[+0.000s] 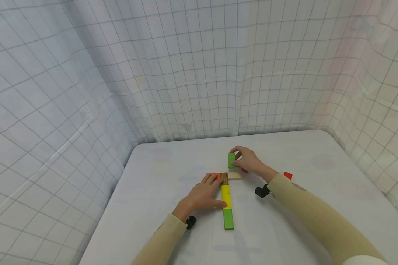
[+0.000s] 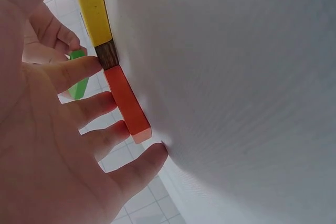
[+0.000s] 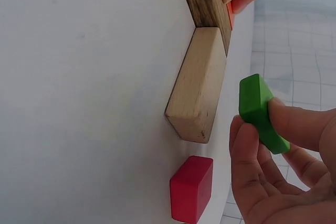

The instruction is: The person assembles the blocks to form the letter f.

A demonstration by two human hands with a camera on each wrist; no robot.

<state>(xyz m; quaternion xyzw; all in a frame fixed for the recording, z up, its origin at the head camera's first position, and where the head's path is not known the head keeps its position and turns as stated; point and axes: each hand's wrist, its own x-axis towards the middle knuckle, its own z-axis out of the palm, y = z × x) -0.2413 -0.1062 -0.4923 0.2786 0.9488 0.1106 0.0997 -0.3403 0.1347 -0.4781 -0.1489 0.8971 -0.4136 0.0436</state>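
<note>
My right hand (image 1: pixel 249 162) pinches a green block (image 3: pixel 254 100) between thumb and fingers, above the table at the far end of a block layout. My left hand (image 1: pixel 201 194) lies spread beside that layout. Its fingertips touch an orange block (image 2: pixel 127 103) and a dark brown block (image 1: pixel 224 179), while the thumb rests at a yellow block (image 1: pixel 226 195). From the brown block, the orange one extends left and a pale wooden block (image 3: pixel 195 82) right. Toward me, the yellow block and then another green block (image 1: pixel 228 219) form a straight line.
A red block (image 3: pixel 191 190) lies just beyond the pale one, partly hidden by my right hand in the head view. Another red block (image 1: pixel 287 175) sits farther right, beside my right sleeve. White gridded curtains (image 1: pixel 199 73) enclose the white table (image 1: pixel 146 184).
</note>
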